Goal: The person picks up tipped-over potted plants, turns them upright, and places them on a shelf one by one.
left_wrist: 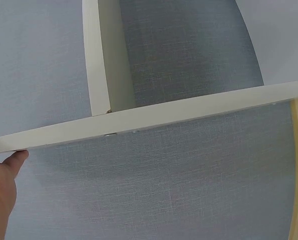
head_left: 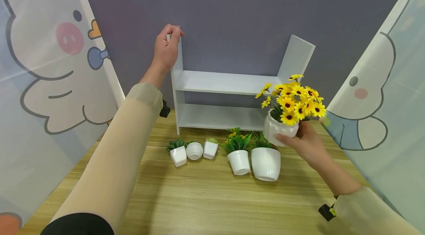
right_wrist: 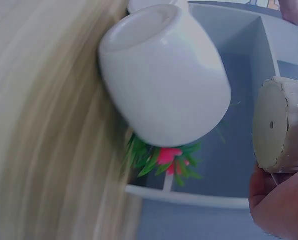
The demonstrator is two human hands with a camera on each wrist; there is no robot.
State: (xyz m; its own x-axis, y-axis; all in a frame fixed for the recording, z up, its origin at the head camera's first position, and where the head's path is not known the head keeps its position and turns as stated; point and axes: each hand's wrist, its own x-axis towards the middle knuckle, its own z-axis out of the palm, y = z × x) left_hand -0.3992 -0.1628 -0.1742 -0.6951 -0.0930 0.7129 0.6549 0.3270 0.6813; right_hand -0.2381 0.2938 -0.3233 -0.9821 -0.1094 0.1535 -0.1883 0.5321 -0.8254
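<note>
My left hand (head_left: pixel 167 47) grips the top end of the left side panel of a white two-tier shelf (head_left: pixel 222 82); the left wrist view shows its thumb against the panel's edge (left_wrist: pixel 164 116). In my right hand (head_left: pixel 308 144) is a white flowerpot (head_left: pixel 279 130) of yellow daisy-like flowers (head_left: pixel 295 100), held upright off the table at the shelf's right front. The right wrist view shows that pot's round base (right_wrist: pixel 270 125) with a small hole. Below it lies a large white pot (head_left: pixel 265 165) with green leaves and pink flowers, its base toward me.
A smaller white pot (head_left: pixel 239 163) with leaves and yellow flowers lies beside the large one. Three little succulent pots (head_left: pixel 194 151) lie in a row farther left on the wooden table (head_left: pixel 199 205). Cartoon-printed panels (head_left: pixel 66 80) stand at both sides; a grey wall (head_left: pixel 232 13) is behind.
</note>
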